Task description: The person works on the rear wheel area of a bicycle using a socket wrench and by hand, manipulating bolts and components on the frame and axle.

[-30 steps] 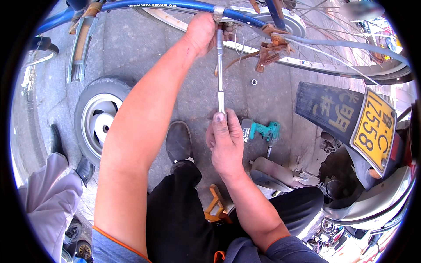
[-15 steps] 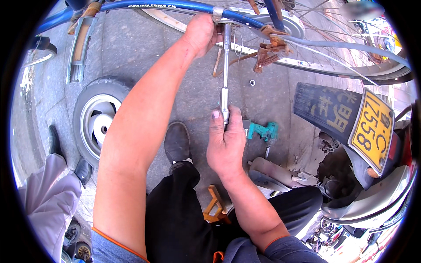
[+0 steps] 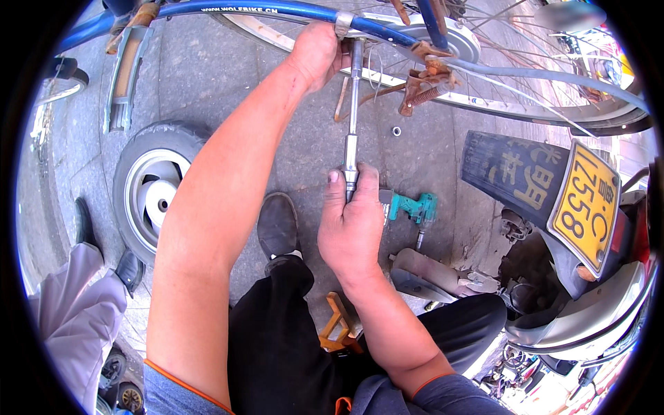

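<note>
My right hand (image 3: 353, 232) wraps round the near end of a long silver socket wrench (image 3: 353, 104), thumb and forefinger along its sides. The wrench reaches away to the underside of a blue bicycle frame (image 3: 277, 10). At its far end is my left hand (image 3: 316, 55), closed just below the frame tube; its fingertips are hidden, so what they grip I cannot make out. Behind the frame shows the bicycle's spoked wheel (image 3: 477, 105). A rusty brake part with a spring (image 3: 419, 90) hangs right of the wrench head.
A small nut (image 3: 396, 131) lies on the paving, and a teal cordless drill (image 3: 413, 206) beyond my right hand. A loose scooter wheel (image 3: 149, 173) lies at left. The scooter's rear mudguard (image 3: 508, 166) juts in from the right. Another person's legs (image 3: 83, 297) stand at lower left.
My right hand has shifted slightly left and up with the near end of the wrench. My left hand stays where it was.
</note>
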`<state>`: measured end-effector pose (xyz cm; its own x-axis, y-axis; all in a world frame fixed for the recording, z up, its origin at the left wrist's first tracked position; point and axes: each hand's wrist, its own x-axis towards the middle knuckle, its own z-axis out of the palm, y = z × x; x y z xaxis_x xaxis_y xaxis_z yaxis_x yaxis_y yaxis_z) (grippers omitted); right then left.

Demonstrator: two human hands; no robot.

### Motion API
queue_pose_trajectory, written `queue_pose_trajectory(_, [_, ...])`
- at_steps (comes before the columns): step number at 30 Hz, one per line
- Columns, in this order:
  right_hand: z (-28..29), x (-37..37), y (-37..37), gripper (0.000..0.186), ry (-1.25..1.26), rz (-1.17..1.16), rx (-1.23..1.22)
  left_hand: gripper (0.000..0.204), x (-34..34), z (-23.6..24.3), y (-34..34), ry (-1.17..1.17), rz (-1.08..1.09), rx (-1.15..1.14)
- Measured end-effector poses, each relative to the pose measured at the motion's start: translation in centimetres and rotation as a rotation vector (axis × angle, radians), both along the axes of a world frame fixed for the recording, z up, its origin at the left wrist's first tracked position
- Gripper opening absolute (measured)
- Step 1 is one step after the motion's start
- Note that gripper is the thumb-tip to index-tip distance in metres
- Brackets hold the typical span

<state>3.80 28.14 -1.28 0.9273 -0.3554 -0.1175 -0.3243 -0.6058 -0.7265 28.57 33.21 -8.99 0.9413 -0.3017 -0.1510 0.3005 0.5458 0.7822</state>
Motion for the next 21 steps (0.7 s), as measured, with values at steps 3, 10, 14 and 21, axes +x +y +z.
queue_pose_trajectory(3, [-0.1,0.1,-0.2,0.03,0.015,0.018,-0.081,0.026,0.1,0.0,0.0,-0.003,0.003,-0.028])
queue_pose_trajectory(10, [-0.4,0.2,0.6,0.032,-0.059,-0.044,0.075,0.033,0.1,-0.3,0.4,-0.033,-0.049,-0.032])
queue_pose_trajectory(14, [-0.4,0.1,0.0,0.035,-0.015,0.03,-0.028,0.026,-0.1,0.7,-0.3,0.019,-0.016,-0.042])
queue_pose_trajectory(21, [0.5,0.9,-0.7,0.036,0.141,0.239,-0.299,0.023,0.9,-1.7,-0.2,0.092,0.041,-0.159])
